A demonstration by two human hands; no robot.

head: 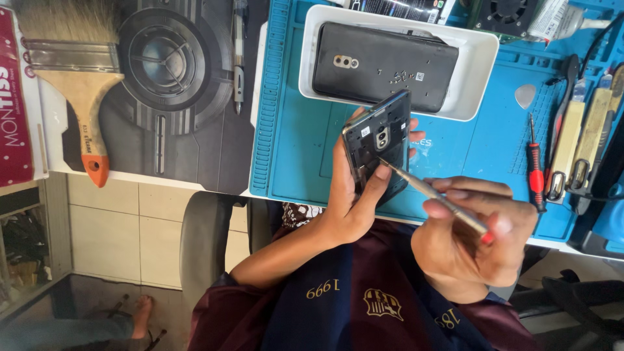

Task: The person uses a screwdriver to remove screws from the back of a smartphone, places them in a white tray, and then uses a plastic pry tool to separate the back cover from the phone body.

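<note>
My left hand (pixel 351 201) grips a dark, opened phone body (pixel 377 140), back side up, with its camera module showing. It is held tilted above the front edge of a blue work mat (pixel 292 136). My right hand (pixel 478 244) pinches a thin metal screwdriver (pixel 432 193) with a red end cap. Its tip rests on the phone body just below the camera module. Behind the phone stands a white tray (pixel 481 71), and a black phone back cover (pixel 383 65) lies in it.
A red-handled screwdriver (pixel 535 172), tweezers and other hand tools (pixel 585 136) lie at the mat's right. A pale pick (pixel 525 95) is near them. A wide paintbrush (pixel 78 71) and a pen (pixel 239 52) lie left. A chair (pixel 205 240) and someone's bare foot (pixel 140 315) are below.
</note>
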